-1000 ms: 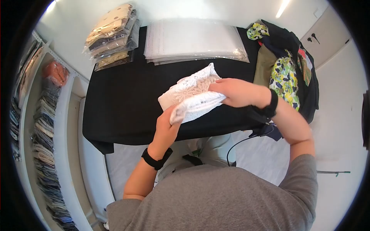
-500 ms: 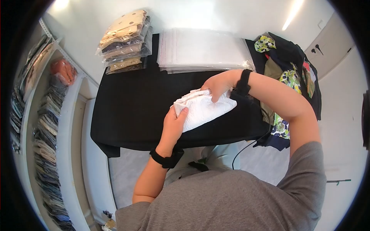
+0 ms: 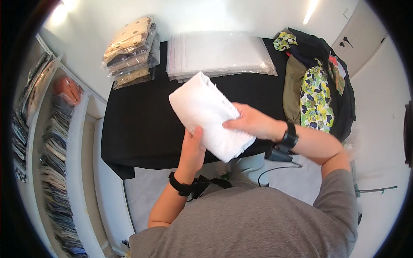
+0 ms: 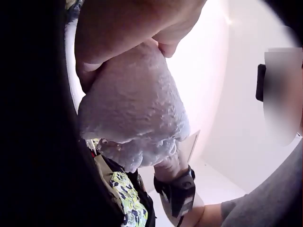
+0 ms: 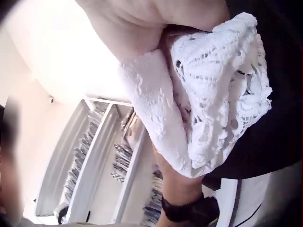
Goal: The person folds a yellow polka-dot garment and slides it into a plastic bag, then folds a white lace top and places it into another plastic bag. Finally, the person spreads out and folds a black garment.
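Note:
A folded white lace garment [image 3: 208, 114] is held up over the near edge of the black table [image 3: 142, 116]. My left hand [image 3: 192, 148] grips its lower left side, thumb on top. My right hand [image 3: 247, 123] grips its right edge from the other side. The left wrist view shows the lace bundle [image 4: 132, 109] close up under my fingers. In the right wrist view the lace folds [image 5: 213, 99] sit under my palm, with the left forearm below.
A stack of clear plastic bags [image 3: 219, 51] lies at the table's back. Bagged folded clothes [image 3: 131, 45] are piled at the back left. Loose colourful garments [image 3: 316, 86] heap at the right end. Shelves of packed clothes [image 3: 47, 142] line the left wall.
The garment was turned over and lifted; its plain folded side now faces up. My right hand moved from the far edge to the right edge, and my left hand stayed below.

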`<state>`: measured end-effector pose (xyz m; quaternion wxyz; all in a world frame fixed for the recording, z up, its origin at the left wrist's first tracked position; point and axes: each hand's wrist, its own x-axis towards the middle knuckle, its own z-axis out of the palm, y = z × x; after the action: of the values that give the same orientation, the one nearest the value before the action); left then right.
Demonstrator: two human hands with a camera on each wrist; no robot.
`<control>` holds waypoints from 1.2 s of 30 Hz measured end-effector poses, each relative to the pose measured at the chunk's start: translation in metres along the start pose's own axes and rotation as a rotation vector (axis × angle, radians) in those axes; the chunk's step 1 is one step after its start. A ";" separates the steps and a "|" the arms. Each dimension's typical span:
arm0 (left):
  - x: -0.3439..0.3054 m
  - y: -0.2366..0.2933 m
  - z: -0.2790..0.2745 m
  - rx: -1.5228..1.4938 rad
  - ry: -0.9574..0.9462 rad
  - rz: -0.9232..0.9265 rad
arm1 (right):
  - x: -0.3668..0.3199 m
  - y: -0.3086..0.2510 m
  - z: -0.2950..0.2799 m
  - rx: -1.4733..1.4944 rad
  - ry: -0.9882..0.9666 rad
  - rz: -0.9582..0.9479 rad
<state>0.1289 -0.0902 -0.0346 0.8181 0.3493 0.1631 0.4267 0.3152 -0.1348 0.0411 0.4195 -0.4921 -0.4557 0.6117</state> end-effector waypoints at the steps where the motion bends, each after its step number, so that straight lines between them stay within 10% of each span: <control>1: 0.002 0.002 0.005 0.018 -0.079 0.038 | -0.004 0.006 0.006 -0.003 0.007 -0.018; 19: 0.029 0.034 0.017 0.132 -0.354 -0.325 | -0.050 0.053 0.012 0.088 0.080 -0.309; 25: 0.134 0.079 0.021 1.440 -0.425 0.145 | -0.071 0.067 -0.008 0.613 0.550 -0.445; 36: 0.258 0.035 -0.047 2.310 -0.245 0.342 | -0.087 0.116 -0.057 0.631 0.830 -0.486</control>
<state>0.2329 0.1535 -0.0347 -0.0425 0.9403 0.3245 0.0933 0.3779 -0.2370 -0.0577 0.8182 -0.4234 -0.1482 0.3597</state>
